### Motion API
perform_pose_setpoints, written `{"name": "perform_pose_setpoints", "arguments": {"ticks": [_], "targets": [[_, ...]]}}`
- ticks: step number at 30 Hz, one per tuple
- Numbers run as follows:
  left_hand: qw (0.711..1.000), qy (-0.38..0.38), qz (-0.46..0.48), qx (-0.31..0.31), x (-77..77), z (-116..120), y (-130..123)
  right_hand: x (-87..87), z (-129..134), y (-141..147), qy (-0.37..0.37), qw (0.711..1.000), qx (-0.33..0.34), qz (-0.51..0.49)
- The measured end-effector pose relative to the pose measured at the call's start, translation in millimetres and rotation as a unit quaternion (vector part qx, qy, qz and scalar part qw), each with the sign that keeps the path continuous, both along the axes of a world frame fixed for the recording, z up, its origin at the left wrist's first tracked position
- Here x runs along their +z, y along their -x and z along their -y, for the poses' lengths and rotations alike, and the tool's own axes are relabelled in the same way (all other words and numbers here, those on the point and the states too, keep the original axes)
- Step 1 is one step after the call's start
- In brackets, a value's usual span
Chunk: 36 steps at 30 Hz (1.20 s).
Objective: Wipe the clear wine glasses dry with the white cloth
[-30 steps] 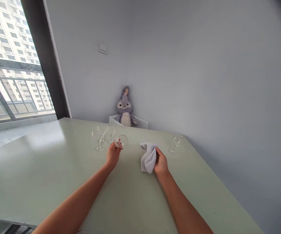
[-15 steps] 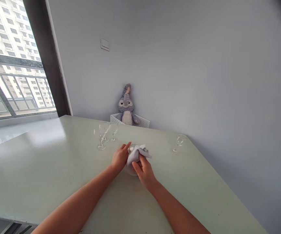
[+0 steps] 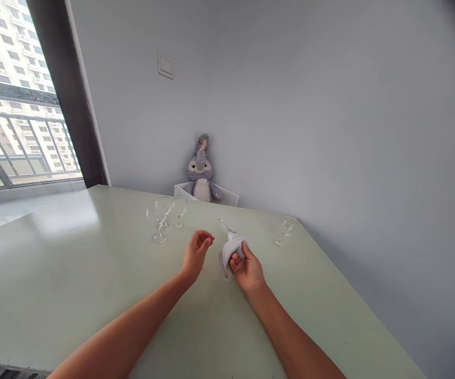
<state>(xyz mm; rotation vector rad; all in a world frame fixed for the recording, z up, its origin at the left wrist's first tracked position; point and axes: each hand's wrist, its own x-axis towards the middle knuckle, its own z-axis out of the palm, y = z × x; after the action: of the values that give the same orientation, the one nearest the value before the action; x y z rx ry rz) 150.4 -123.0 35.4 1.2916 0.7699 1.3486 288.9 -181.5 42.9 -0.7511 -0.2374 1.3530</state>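
My right hand (image 3: 248,269) is closed on a pale grey cloth (image 3: 233,247). The cloth wraps the bowl of a stemmed glass (image 3: 226,227), which lies tilted, its stem and foot pointing away from me. Most of that bowl is hidden by the fabric. Just left of the cloth, my left hand (image 3: 196,255) hovers with loosely curled fingers, thumb apart, and nothing in it. Further left, a small group of clear stemmed glasses (image 3: 159,231) stands upright on the table. Another stemmed glass (image 3: 286,229) stands alone on the right.
The pale green glossy table (image 3: 132,295) runs up to a grey wall on the right. Behind its far edge, a grey plush toy (image 3: 201,179) sits in a white perforated basket (image 3: 227,197). A window (image 3: 18,105) is at the left.
My left hand has let go of the glass and drawn slightly apart from it. My right hand has shifted right with the cloth and glass, and the glass's foot now points away.
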Motion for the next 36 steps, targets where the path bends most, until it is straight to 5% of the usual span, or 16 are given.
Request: {"name": "perform_pose_setpoints", "arguments": {"ticks": [3,6,9,14,17,21,24,30,36], "targets": [[0.977,0.112,0.108,-0.146,1.6,-7.1,2.9,0.6,2.2,5.2,0.014,0.998,0.056,-0.020],[0.956,0.129,0.132,-0.227,4.8,-10.4,8.4,2.2,8.7,18.3,-0.003,0.992,0.120,0.023],[0.954,0.150,0.136,-0.223,5.0,-8.9,9.0,1.2,14.6,26.9,-0.045,0.973,0.126,0.187],[0.948,0.238,0.083,-0.192,1.4,-6.5,3.0,-6.1,13.7,22.8,-0.100,0.864,0.029,0.493],[0.956,0.210,0.084,-0.186,6.4,-5.1,4.1,-4.1,10.4,17.7,-0.092,0.901,0.059,0.419],[0.961,0.120,0.116,-0.220,15.3,-2.6,8.5,0.8,8.3,10.8,-0.073,0.973,0.153,0.157],[0.972,0.090,0.068,-0.205,16.9,-1.9,9.6,-1.3,8.9,9.0,-0.070,0.977,0.188,0.068],[0.991,0.036,-0.036,-0.120,20.6,1.1,9.1,-4.8,9.1,14.7,-0.050,0.979,0.188,0.059],[0.974,-0.006,0.010,-0.225,26.8,5.6,12.1,1.0,9.2,10.5,-0.078,0.982,0.170,0.032]]}}
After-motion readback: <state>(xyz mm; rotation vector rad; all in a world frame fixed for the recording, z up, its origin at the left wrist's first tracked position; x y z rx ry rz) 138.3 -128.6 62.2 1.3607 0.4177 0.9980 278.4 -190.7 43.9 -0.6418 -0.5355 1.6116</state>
